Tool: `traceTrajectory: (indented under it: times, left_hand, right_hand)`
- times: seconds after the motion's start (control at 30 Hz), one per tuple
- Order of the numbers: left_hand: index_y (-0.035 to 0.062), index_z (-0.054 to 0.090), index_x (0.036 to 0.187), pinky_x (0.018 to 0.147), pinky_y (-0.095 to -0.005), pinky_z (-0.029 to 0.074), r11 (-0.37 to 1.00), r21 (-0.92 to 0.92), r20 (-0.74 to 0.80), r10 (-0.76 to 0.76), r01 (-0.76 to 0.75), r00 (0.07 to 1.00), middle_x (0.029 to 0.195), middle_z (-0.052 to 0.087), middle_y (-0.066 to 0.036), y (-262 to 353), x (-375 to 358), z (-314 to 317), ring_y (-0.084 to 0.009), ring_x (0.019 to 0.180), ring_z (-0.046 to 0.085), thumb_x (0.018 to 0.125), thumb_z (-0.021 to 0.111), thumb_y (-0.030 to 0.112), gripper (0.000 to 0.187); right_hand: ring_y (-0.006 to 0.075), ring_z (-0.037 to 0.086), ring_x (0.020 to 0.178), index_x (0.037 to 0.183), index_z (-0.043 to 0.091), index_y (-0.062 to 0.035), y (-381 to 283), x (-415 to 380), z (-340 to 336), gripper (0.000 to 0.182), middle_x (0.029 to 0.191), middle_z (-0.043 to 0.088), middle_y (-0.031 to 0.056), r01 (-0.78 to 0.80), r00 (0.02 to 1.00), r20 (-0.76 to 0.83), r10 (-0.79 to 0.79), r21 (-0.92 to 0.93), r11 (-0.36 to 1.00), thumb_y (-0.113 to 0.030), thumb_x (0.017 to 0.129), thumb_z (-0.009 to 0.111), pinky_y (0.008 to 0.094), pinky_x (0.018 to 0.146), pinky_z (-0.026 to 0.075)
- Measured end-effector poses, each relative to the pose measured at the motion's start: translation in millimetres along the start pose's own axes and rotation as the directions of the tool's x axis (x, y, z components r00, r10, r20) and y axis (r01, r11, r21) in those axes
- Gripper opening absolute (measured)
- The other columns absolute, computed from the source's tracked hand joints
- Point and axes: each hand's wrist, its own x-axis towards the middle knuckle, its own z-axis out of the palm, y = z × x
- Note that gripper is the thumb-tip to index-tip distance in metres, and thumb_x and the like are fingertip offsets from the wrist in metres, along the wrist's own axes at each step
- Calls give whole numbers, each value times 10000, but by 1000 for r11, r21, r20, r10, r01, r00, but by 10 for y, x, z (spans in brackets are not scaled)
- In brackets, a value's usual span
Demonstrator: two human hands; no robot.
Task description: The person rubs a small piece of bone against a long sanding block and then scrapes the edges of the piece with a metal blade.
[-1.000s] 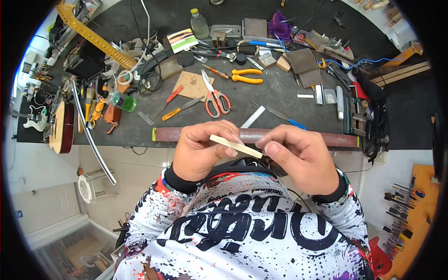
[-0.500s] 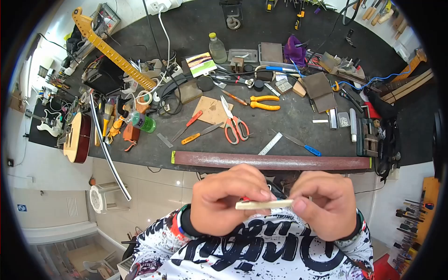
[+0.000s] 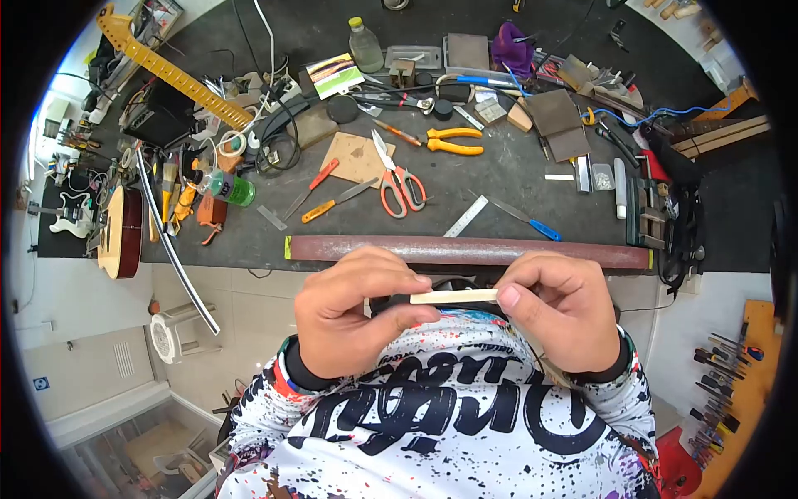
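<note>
A small cream-coloured strip (image 3: 455, 296), shaped like a guitar nut blank, is held level in front of my chest. My left hand (image 3: 353, 308) has its left end between thumb and forefinger. The right end is pinched by my right hand (image 3: 565, 308), with the thumb pressed against it and the other fingers curled behind. Just beyond my hands, a long reddish-brown sanding beam (image 3: 465, 250) lies along the bench's near edge.
On the dark bench (image 3: 283, 179) lie red-handled scissors (image 3: 399, 187), yellow pliers (image 3: 455, 141), a steel ruler (image 3: 465, 216), a blue-handled knife (image 3: 532, 223) and an orange-handled file (image 3: 337, 201). A guitar neck (image 3: 187, 79) leans at the left; a vise (image 3: 647, 212) stands right.
Both hands have risen in view with the strip, towards the bench edge. My left fingers have shifted from over the strip to its left end. The view has shifted a little.
</note>
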Motion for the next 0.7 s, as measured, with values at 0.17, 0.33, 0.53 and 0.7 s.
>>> traceTrajectory:
  times: [0.17,0.33,0.53,0.7]
  left_hand:
    - [-37,758,1072,789,-360,513,999,-20,38,34,-33,999,958,752,-140,-61,24,22,-238,899,685,769,912,-23,339]
    - [-35,750,1079,835,-355,545,984,-150,51,-94,101,994,994,754,-132,-7,48,45,-227,930,701,861,830,-50,233]
    - [-46,710,1215,901,-280,589,658,-548,66,-581,516,811,1087,768,-113,-72,43,124,-140,987,730,951,753,-44,268]
    - [-45,692,1252,957,-347,585,654,-586,73,-545,479,835,1201,755,-164,-76,52,224,-192,1041,737,947,746,-34,311]
  right_hand:
    - [82,585,746,962,758,38,30,27,-4,175,824,703,48,9,1000,4,-9,-24,1000,-133,995,744,274,662,452]
    - [89,591,736,945,749,41,110,53,57,168,812,698,54,-22,999,-28,22,19,1000,-120,992,741,277,659,460]
    - [112,602,705,930,743,38,229,40,217,107,795,696,75,100,975,-190,-118,-100,990,-62,967,748,281,645,465]
    - [107,587,690,932,744,34,253,41,187,87,796,695,66,132,951,-262,-162,-131,983,-46,963,750,269,627,444]
